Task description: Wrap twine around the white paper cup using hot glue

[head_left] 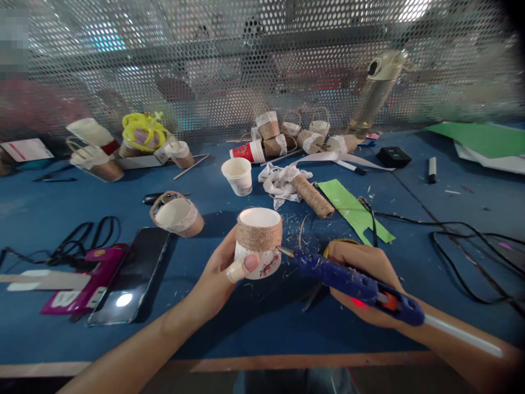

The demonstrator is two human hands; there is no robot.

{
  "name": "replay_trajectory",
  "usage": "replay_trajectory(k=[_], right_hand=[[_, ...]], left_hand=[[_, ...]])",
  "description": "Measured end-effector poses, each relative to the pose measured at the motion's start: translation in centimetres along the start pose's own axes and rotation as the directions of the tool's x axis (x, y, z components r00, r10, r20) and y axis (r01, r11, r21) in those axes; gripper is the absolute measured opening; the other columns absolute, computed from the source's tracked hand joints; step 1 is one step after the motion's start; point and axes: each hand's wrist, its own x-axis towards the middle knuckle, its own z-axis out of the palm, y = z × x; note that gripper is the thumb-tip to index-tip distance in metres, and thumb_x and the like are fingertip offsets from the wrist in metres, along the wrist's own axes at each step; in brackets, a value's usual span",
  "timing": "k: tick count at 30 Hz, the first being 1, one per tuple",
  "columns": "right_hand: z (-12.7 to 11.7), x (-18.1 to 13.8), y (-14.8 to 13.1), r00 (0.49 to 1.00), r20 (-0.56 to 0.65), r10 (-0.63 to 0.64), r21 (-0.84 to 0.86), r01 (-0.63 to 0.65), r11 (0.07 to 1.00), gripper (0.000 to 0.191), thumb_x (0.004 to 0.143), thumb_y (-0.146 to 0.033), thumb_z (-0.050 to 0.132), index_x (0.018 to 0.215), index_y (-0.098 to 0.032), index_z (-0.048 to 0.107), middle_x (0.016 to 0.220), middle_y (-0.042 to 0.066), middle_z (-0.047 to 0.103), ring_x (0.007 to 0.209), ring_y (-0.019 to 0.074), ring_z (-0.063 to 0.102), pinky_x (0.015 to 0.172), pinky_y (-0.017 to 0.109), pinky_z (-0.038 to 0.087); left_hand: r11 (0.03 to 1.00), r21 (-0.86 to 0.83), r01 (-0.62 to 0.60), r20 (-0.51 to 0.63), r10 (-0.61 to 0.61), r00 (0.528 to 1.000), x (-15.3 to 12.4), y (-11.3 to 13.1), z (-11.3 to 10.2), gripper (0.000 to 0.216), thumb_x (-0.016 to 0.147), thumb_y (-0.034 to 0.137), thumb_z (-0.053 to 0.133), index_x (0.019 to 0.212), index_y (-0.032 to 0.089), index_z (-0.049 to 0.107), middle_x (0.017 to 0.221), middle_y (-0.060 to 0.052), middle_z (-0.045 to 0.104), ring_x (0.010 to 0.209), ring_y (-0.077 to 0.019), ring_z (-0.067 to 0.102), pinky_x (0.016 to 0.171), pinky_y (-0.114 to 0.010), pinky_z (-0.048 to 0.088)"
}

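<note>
My left hand [221,273] grips a white paper cup [258,243] whose upper half is wrapped in brown twine. The cup is held above the blue table, thumb pressed on its front. My right hand [365,273] is closed round a blue hot glue gun [353,282]. The gun's metal nozzle touches the cup's right side just under the twine band. A white glue stick juts from the gun's back end, along my right forearm.
A phone [131,273] and magenta case [88,282] lie at left, a finished cup basket [178,214] beyond them. A twine spool [314,196], green paper [353,210], a plain cup [238,175] and black cables [463,241] lie ahead. Several decorated cups stand before the mesh wall [229,60].
</note>
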Motion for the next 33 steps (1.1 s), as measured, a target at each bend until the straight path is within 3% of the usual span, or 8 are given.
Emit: replay_trajectory(k=[12, 17, 25, 33], right_hand=[[-0.02, 0.07, -0.33, 0.993, 0.007, 0.119, 0.082, -0.119, 0.99, 0.027, 0.082, -0.017, 0.063, 0.07, -0.024, 0.04, 0.063, -0.005, 0.049, 0.054, 0.0118, 0.043, 0.054, 0.028, 0.033], [-0.16, 0.14, -0.26, 0.993, 0.027, 0.114, 0.068, -0.116, 0.991, 0.023, 0.082, -0.013, 0.061, 0.072, -0.024, 0.043, 0.065, -0.005, 0.051, 0.055, 0.0123, 0.046, 0.055, 0.028, 0.036], [-0.08, 0.15, -0.56, 0.997, 0.012, 0.081, 0.086, -0.082, 0.993, 0.03, 0.083, -0.022, 0.065, 0.069, -0.024, 0.039, 0.062, -0.006, 0.046, 0.054, 0.0115, 0.041, 0.054, 0.028, 0.033], [-0.17, 0.08, -0.14, 0.994, 0.019, 0.11, 0.084, -0.111, 0.99, 0.023, 0.081, -0.016, 0.063, 0.071, -0.024, 0.044, 0.066, -0.004, 0.052, 0.055, 0.0125, 0.046, 0.055, 0.028, 0.036]], left_hand=[[0.999, -0.048, 0.003, -0.039, -0.005, 0.999, -0.03, 0.37, 0.37, 0.055, 0.077, 0.047, 0.085, 0.127, 0.026, 0.075, 0.121, -0.008, 0.079, 0.11, -0.0296, 0.072, 0.096, -0.037, 0.057], [0.999, -0.052, 0.006, -0.017, -0.007, 1.0, -0.07, 0.33, 0.19, 0.053, 0.08, 0.045, 0.083, 0.128, 0.027, 0.075, 0.118, -0.007, 0.08, 0.106, -0.0272, 0.073, 0.093, -0.034, 0.057], [1.0, 0.002, 0.016, 0.008, -0.016, 1.0, 0.15, 0.02, 0.01, 0.057, 0.083, 0.046, 0.079, 0.135, 0.025, 0.07, 0.132, -0.01, 0.074, 0.125, -0.0354, 0.066, 0.105, -0.044, 0.053], [0.999, -0.031, 0.037, 0.006, -0.036, 0.999, -0.06, 0.09, -0.35, 0.055, 0.084, 0.048, 0.077, 0.132, 0.023, 0.071, 0.123, -0.01, 0.078, 0.115, -0.0312, 0.071, 0.098, -0.039, 0.057]])
